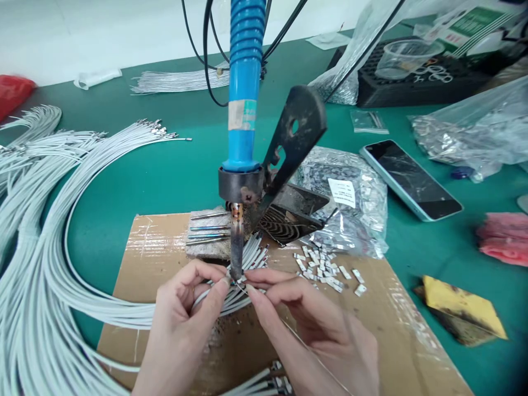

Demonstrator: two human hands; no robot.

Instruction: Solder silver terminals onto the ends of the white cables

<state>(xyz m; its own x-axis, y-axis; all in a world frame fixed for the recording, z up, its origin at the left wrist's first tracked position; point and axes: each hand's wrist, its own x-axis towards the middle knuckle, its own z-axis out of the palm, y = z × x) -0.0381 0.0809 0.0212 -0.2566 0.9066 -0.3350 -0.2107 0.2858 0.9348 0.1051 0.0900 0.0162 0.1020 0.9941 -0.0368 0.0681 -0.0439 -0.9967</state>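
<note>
A blue-handled soldering iron (241, 140) hangs tip-down in a black metal stand (295, 129). Just left of its tip, my left hand (187, 313) pinches the end of a white cable (201, 297). On the other side, my right hand (307, 313) pinches a thin solder wire (311, 352), which runs back beneath the palm. Both sets of fingertips meet close under the tip, around a small metal piece (239, 281) partly hidden by them. Behind the hands lies a bundle of white cables (251, 256) with metal ends.
Small metal connectors (319, 267) are scattered on the cardboard (144, 247). Coiled white cables (45, 275) fill the left side. A plastic bag (363, 220), a phone (412, 179) and a scorched yellow sponge (462, 308) lie to the right. More cable ends (274, 379) show at the front.
</note>
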